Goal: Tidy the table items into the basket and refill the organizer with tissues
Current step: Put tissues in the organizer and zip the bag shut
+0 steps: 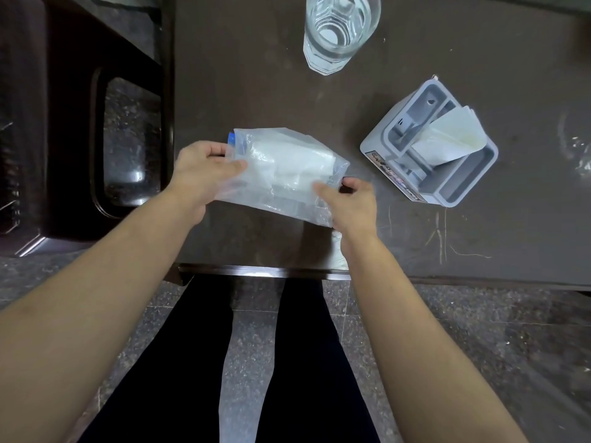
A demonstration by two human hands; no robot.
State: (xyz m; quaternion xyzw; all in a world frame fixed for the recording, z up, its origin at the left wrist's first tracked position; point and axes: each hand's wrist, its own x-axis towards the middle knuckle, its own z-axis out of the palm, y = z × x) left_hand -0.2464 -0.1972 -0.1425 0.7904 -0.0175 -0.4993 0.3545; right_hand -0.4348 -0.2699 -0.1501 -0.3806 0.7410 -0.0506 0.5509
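A clear plastic tissue pack (284,169) with white tissues inside is held above the dark table (256,91). My left hand (204,171) grips its left end, where a blue strip shows. Its right end is pinched by my right hand (348,199). To the right stands a grey plastic organizer (454,193) with several compartments; a few white tissues (451,135) lean in its middle slot. No basket is in view.
A tall clear drinking glass (340,30) stands at the table's far side. A dark chair or stool (80,139) is to the left of the table. The table's near edge (262,271) is just in front of my legs, over a speckled floor.
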